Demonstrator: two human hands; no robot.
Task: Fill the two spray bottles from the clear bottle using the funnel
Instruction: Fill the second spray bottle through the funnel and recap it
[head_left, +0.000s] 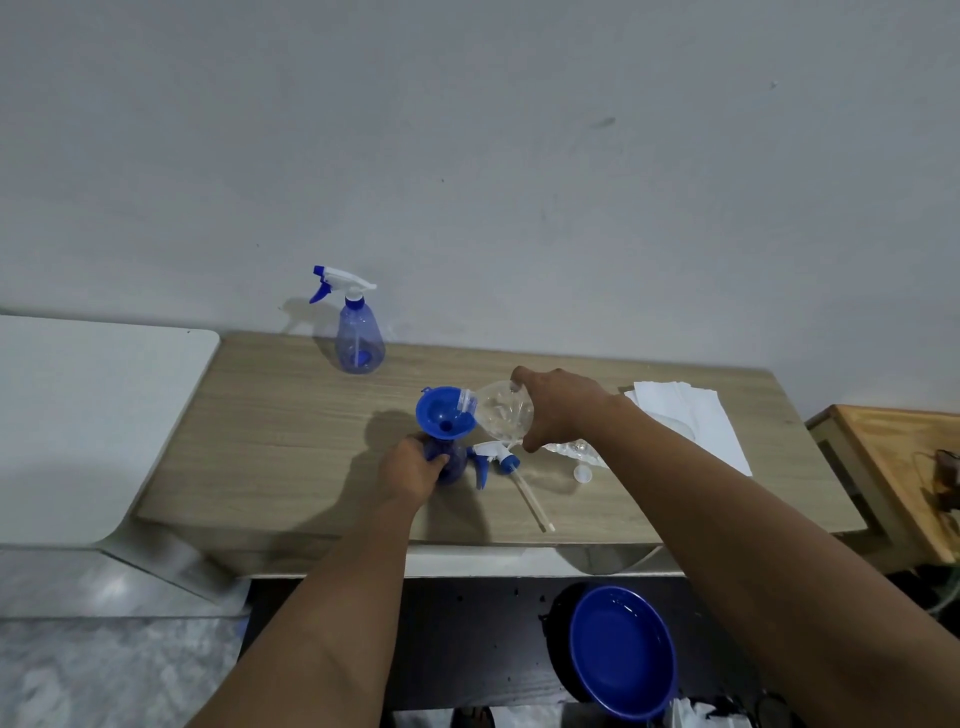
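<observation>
Pouring is under way: the right hand wraps its grip round the clear bottle and tips it on its side so that its neck lies over the rim of the funnel, the only way liquid can reach so narrow an opening. The funnel sits in the mouth of the near spray bottle, and the left hand curls its grip round that bottle's body, most likely to keep it from tipping under the funnel. Its spray head lies on the bench just beside it, tube pointing toward the person, taken off to open the neck. A small cap rests nearby. The far spray bottle stands upright by the wall, head on, seemingly awaiting its turn.
</observation>
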